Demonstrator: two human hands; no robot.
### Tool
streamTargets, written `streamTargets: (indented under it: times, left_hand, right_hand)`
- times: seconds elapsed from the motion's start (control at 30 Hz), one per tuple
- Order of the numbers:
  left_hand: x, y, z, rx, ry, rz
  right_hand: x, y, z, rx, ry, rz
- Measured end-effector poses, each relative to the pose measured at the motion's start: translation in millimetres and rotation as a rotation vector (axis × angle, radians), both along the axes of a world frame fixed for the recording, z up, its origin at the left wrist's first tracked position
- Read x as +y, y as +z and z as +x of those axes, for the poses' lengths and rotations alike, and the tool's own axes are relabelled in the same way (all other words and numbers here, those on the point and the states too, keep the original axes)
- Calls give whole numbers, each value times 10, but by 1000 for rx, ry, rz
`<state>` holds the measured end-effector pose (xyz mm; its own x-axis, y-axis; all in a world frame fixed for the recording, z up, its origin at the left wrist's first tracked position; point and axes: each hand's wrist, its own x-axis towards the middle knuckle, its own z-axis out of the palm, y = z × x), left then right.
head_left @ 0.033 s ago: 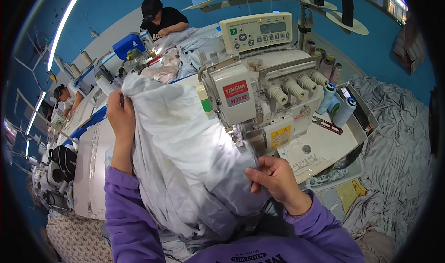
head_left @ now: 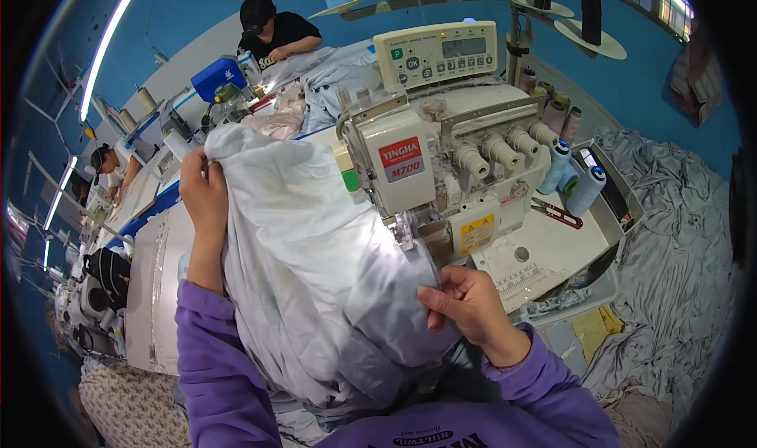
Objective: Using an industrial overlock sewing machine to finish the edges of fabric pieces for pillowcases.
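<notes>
The fingers (head_left: 436, 300) of the right hand (head_left: 471, 310) are curled nearly shut, pinching the near edge of a pale grey cloth (head_left: 315, 282) between thumb and fingertips, just in front of the sewing machine (head_left: 441, 172). The left hand (head_left: 203, 192) is closed too, its fingers (head_left: 192, 166) bunched tight around the far upper corner of the same cloth, lifting it up at the left. Between the two hands the cloth hangs stretched and wrinkled, draped down over the person's lap and the purple sleeves (head_left: 213, 353), and its right edge lies against the front of the machine near the needle.

The machine is cream coloured with a red label, a row of round knobs along its right side and a control panel (head_left: 438, 54) with buttons and a small screen standing on top. It sits on a white table (head_left: 552, 251). Right of the machine stand pale blue thread cones (head_left: 586, 189), and red-handled snips (head_left: 557, 212) lie on the table near them. More grey cloth (head_left: 670, 251) is heaped at the right, past the table's edge.

Far behind, another person in a black top and cap (head_left: 272, 30) bends over a table with more pale cloth. At the far left a second worker (head_left: 110, 164) sits at a row of machines. The walls are blue, and long strip lights (head_left: 110, 42) run overhead.
</notes>
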<state>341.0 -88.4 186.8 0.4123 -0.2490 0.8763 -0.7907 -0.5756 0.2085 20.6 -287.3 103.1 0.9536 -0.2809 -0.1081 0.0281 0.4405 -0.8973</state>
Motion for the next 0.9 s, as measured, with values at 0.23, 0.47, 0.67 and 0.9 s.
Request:
streamTargets:
  times: [0.23,0.47,0.67,0.9]
  left_hand:
    - [-149,395,398,-29,20,-26]
    - [-165,924,779,-110,73,-1]
    - [-158,1406,1140,-164,183,9]
    - [89,1632,1695,-205,390,-16]
  right_hand:
    - [-8,57,11,32,-3,-1]
    - [-15,40,3,30,19,-69]
    - [-15,95,-2,76,0,-89]
    - [4,67,3,89,-16,-98]
